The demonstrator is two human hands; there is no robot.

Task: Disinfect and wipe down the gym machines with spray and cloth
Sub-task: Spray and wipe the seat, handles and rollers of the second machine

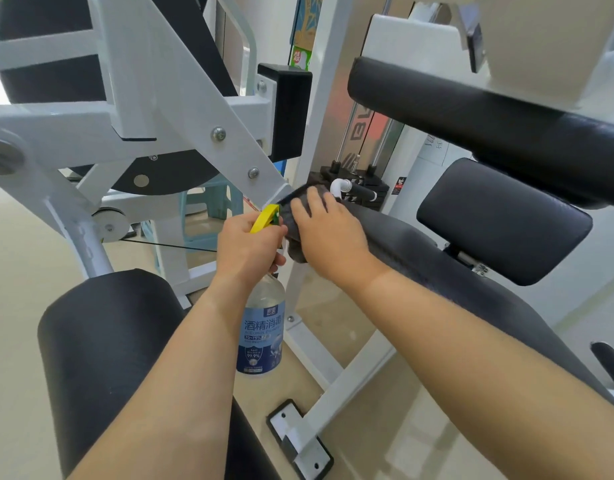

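Left hand (248, 242) is wrapped tight around the neck of the spray bottle (262, 327), fingers curled in at the yellow trigger (264, 218), and the clear bottle with its blue label hangs straight down below the fist, above the floor (21, 271). Just beside it, the right hand (328, 232) lies on the dark grey cloth (291, 209), fingers stretched out and pressing flat, gripping nothing. The cloth is draped over the far end of the long black pad (420, 251), right where the pad meets the white frame (181, 109). The nozzle sits close against the cloth's edge. A black roller pad (101, 341) fills the lower left, another black cushion (503, 220) sits to the right, and the weight stack (350, 188) is behind the hands.
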